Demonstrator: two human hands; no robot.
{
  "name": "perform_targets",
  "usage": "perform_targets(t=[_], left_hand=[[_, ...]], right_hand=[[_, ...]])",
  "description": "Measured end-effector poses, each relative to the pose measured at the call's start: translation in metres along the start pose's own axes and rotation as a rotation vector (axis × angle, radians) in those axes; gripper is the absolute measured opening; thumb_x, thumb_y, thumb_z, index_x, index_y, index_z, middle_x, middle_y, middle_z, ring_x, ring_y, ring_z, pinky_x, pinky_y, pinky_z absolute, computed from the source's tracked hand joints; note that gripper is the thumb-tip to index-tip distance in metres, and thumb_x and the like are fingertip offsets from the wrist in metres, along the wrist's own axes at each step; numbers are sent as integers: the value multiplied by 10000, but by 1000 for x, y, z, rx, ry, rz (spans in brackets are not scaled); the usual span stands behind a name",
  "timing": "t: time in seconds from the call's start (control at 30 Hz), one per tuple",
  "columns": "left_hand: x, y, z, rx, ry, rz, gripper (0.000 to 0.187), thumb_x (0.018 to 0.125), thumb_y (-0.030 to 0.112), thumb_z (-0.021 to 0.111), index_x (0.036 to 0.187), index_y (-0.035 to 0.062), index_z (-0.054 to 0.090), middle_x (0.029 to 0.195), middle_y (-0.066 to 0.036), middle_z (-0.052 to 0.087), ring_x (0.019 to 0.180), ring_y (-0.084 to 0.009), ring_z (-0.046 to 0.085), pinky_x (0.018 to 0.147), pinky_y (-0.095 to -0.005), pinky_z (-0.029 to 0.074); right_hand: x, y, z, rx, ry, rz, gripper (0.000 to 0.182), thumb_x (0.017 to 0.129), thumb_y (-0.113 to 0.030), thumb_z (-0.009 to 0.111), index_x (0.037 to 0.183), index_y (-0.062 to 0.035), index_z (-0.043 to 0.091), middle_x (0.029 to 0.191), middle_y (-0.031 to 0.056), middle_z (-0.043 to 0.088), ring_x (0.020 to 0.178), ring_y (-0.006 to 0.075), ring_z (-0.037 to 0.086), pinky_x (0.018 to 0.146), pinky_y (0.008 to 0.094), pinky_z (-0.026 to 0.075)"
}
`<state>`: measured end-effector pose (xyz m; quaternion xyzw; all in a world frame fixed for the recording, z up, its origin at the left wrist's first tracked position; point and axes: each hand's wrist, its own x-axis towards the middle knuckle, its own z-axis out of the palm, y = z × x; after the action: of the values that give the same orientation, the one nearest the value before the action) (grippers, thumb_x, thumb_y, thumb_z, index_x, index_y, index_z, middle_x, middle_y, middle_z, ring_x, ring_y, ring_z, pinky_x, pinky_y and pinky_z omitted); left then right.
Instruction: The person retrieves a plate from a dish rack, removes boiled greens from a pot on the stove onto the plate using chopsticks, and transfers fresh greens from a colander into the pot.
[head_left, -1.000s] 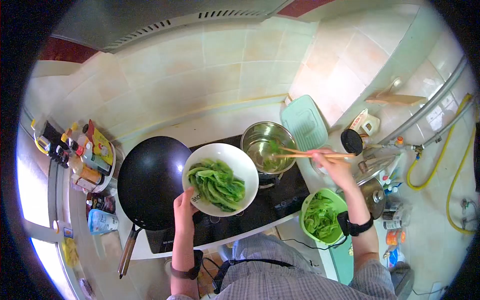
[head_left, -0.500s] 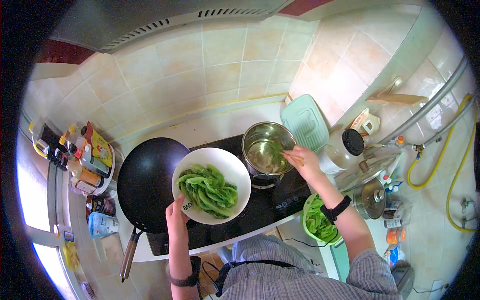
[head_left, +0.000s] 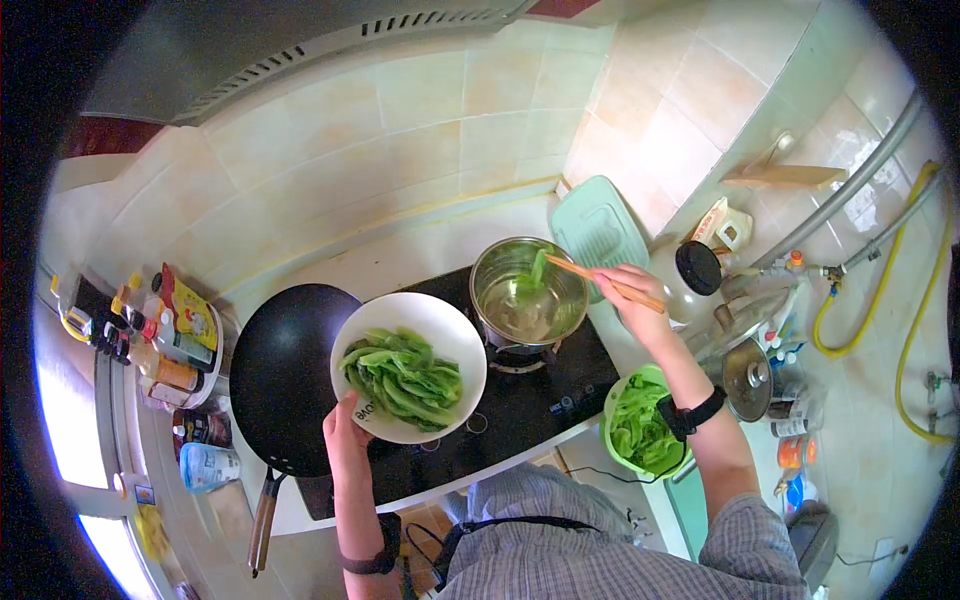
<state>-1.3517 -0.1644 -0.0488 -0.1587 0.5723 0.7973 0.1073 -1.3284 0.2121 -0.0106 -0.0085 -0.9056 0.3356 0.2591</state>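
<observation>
Green leaves already heap the white plate (head_left: pixel 408 367) gripped at its rim by the left hand (head_left: pixel 345 432); right hand (head_left: pixel 636 301) fingers pinch chopsticks (head_left: pixel 603 282) lifting one more leaf (head_left: pixel 537 271) above the steel pot (head_left: pixel 529 293). Few seem left inside, hard to tell.

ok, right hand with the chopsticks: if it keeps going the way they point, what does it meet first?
Likely the steel pot. The right hand aims the chopsticks up-left over its rim, a green leaf at the tips. Beyond it is the tiled wall; depth is unclear.
</observation>
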Motion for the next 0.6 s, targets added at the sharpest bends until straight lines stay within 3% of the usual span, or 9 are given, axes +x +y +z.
perform_targets(t=[0.33,0.6], left_hand=[[7,-2,7,-1,-42,14,315,808,245,480,936,-41,510,833,-87,575,730,-154,577,626,-271,474],[11,-12,8,-6,-86,-14,321,811,246,472,916,-54,514,845,-106,579,734,-167,584,644,-289,484]], right_hand=[[4,-33,-24,62,154,-34,123,754,-61,571,853,-5,619,668,75,559,592,128,526,535,220,405],[-3,-36,-34,286,190,167,171,807,-101,526,898,23,600,754,73,579,629,110,536,571,203,425]])
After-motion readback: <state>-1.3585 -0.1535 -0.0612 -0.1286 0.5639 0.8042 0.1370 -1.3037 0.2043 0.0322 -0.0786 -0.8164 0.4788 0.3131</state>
